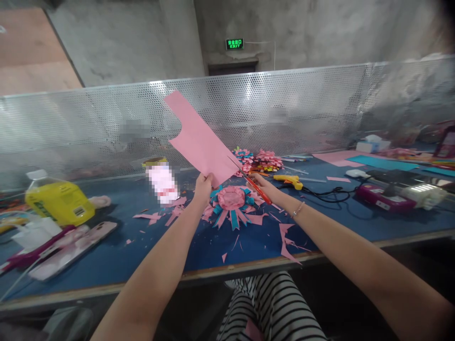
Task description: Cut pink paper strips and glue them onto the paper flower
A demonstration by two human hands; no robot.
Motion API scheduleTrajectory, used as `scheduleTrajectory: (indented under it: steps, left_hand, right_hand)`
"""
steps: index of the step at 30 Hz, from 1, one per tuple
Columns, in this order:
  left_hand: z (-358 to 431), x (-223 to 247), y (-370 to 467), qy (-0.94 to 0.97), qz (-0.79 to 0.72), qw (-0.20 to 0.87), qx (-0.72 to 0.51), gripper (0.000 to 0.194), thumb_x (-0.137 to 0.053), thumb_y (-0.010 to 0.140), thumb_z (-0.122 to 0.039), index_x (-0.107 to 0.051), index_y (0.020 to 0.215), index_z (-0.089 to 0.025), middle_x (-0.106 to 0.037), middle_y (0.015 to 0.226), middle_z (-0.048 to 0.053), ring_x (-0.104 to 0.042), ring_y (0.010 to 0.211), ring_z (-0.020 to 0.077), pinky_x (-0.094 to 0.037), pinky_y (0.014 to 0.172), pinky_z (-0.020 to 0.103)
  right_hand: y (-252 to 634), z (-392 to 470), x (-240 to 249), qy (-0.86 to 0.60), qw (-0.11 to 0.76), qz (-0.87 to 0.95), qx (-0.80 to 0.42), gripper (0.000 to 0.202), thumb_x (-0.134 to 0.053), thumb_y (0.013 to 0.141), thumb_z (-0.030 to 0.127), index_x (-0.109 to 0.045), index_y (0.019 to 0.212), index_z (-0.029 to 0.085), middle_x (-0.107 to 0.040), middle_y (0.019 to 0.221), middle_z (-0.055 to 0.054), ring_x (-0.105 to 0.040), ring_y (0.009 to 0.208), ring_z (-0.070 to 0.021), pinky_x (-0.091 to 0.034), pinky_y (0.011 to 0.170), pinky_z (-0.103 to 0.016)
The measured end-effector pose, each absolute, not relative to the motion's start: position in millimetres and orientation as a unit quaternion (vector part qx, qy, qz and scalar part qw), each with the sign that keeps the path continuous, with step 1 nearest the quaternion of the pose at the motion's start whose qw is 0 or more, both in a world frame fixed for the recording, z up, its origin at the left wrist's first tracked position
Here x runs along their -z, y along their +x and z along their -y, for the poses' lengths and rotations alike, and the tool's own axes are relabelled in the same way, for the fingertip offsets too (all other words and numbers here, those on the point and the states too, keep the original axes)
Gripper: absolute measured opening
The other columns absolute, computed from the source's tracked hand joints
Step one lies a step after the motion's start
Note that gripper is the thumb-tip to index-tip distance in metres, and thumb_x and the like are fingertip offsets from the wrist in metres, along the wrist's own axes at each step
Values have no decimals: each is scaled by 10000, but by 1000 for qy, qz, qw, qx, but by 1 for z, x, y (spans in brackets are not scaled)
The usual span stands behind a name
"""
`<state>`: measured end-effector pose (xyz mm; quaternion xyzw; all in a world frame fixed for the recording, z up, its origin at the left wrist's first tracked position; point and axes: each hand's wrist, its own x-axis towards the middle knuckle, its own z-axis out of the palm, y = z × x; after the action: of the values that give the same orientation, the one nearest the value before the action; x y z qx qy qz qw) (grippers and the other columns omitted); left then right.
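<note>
A large sheet of pink paper (202, 137) with a notch cut from its left side is held up by my left hand (204, 185), its lower edge pinched in the fingers. My right hand (260, 185) grips red-handled scissors (261, 189), whose blades lie against the sheet's right edge. Below the paper, a pink and blue paper rosette (231, 199) lies on the blue table (142, 255). Pink paper scraps (286, 241) are scattered around it.
Behind stand more paper flowers (266, 161) and a yellow glue gun (289, 181) with a black cord. At left are a yellow jug (60, 201) and a phone (76, 251). A purple box (384, 197) sits at right. A perforated metal panel (313, 109) closes off the back.
</note>
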<state>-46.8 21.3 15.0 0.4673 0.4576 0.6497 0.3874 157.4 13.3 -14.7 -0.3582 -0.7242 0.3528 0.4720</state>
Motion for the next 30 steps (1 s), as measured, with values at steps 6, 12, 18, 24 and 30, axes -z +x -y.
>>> scheduleTrajectory:
  steps: [6, 12, 18, 24, 30]
  left_hand:
    - [-22, -15, -46, 461, -457, 386, -655, 131, -509, 686, -208, -500, 817, -200, -539, 730, -13, -525, 549, 98, -439, 444, 218]
    - [-24, -15, -47, 454, -446, 388, -666, 150, -529, 673, -229, -490, 812, -190, -524, 695, -15, -512, 548, 94, -429, 426, 191]
    - [-28, -14, -54, 456, -440, 383, -672, 149, -530, 669, -233, -500, 807, -187, -535, 720, -8, -514, 556, 97, -428, 419, 195]
    - [-27, -17, -52, 451, -411, 400, -684, 137, -540, 660, -223, -490, 779, -180, -519, 647, -29, -489, 495, 86, -409, 420, 207]
    - [-23, -19, -47, 449, -408, 403, -685, 147, -543, 681, -255, -479, 796, -188, -538, 682, -19, -507, 517, 88, -415, 427, 201]
  right_hand:
    - [158, -18, 19, -342, 482, 737, -329, 331, -519, 727, 420, -459, 970, 204, -530, 857, -6, -498, 696, -105, -425, 642, -249]
    - [157, -18, 19, -333, 496, 743, -301, 324, -522, 727, 408, -469, 971, 202, -533, 853, -14, -510, 736, -122, -434, 688, -278]
    - [159, -26, 21, -337, 484, 765, -259, 354, -539, 705, 438, -484, 954, 191, -544, 790, -13, -517, 689, -136, -436, 659, -289]
    - [158, -28, 22, -360, 481, 774, -202, 323, -523, 724, 377, -495, 982, 184, -561, 776, -21, -530, 736, -161, -420, 696, -309]
    - [151, -12, 12, -369, 494, 755, -225, 291, -493, 746, 392, -481, 948, 183, -543, 693, 8, -504, 639, -129, -399, 619, -268]
